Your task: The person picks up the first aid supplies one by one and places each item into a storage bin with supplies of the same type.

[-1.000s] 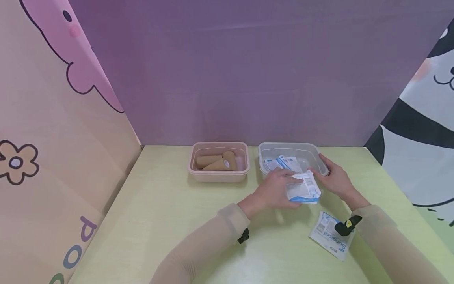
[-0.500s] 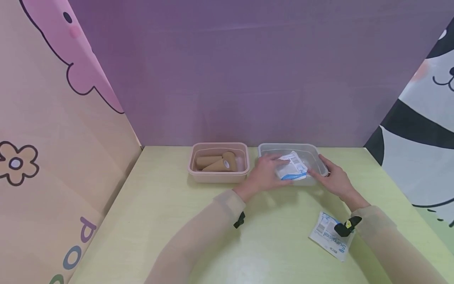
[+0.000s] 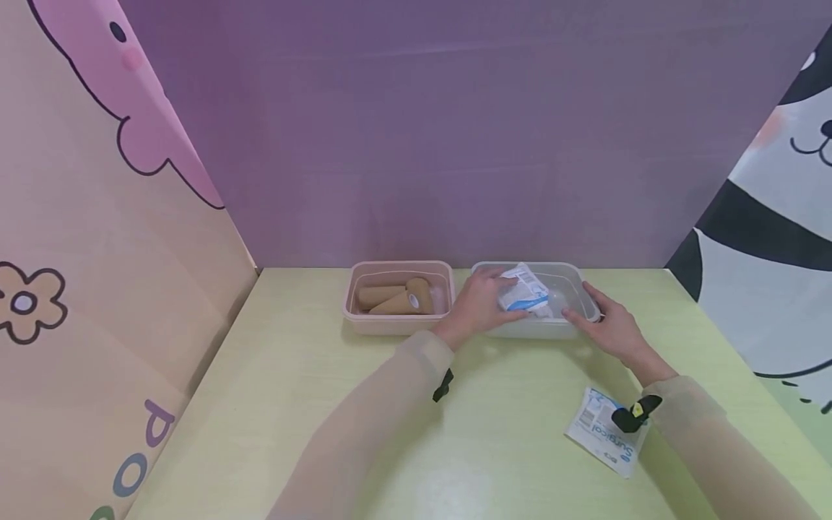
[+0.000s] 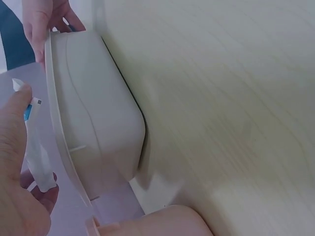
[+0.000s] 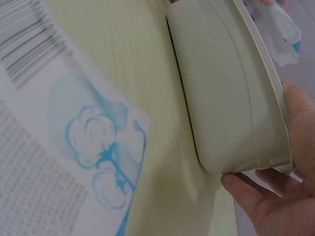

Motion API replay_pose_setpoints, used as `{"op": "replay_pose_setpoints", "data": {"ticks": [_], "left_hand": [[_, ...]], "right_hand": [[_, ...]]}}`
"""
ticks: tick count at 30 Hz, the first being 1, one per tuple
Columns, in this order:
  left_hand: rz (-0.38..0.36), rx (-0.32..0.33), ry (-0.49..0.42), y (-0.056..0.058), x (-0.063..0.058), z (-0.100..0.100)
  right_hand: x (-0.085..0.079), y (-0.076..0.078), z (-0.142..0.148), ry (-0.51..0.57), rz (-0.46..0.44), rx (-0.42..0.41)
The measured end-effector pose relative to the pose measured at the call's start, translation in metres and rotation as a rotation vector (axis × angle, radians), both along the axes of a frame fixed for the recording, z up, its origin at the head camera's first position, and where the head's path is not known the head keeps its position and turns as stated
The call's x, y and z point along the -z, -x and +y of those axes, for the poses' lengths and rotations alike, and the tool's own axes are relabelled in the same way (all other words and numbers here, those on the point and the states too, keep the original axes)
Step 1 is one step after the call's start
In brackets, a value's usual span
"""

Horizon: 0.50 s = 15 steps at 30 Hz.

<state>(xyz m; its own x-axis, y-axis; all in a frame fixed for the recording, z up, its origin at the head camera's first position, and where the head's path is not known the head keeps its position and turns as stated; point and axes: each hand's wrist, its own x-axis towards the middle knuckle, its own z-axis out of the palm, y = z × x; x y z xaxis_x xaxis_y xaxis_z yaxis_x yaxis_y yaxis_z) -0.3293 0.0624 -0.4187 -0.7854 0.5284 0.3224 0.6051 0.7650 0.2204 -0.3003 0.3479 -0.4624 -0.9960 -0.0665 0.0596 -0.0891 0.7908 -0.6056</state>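
Observation:
My left hand [image 3: 477,303] pinches a white-and-blue surgical packet [image 3: 523,287] between thumb and fingers, over the left part of the whitish plastic tub [image 3: 542,331]. The left wrist view shows this packet [image 4: 39,160] edge-on, just above the tub's rim. My right hand [image 3: 611,328] grips the tub by its right end, thumb at the rim and fingers round the outer wall, as the right wrist view also shows. The tub's contents are mostly hidden behind the left hand and the packet.
A pink tub [image 3: 401,327] with several brown rolls [image 3: 416,297] stands left of the whitish one. Another surgical packet [image 3: 601,437] lies on the table near my right wrist, partly covered by the wrist camera. A purple panel [image 3: 422,144] rises behind the table.
My left hand has carried the packet up and to the left, from in front of the whitish tub to over it. The right hand has stayed on the tub's end.

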Motion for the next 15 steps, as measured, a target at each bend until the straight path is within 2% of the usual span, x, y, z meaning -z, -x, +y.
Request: {"op": "replay_pose_setpoints", "data": {"ticks": [7, 15], "left_hand": [[-0.039, -0.015, -0.020, 0.006, 0.005, 0.004], [-0.084, -0.038, -0.010, 0.011, 0.008, 0.016]], "right_hand": [[0.000, -0.001, 0.000, -0.006, 0.020, 0.004], [0.000, -0.001, 0.000, 0.007, 0.000, 0.000]]}}
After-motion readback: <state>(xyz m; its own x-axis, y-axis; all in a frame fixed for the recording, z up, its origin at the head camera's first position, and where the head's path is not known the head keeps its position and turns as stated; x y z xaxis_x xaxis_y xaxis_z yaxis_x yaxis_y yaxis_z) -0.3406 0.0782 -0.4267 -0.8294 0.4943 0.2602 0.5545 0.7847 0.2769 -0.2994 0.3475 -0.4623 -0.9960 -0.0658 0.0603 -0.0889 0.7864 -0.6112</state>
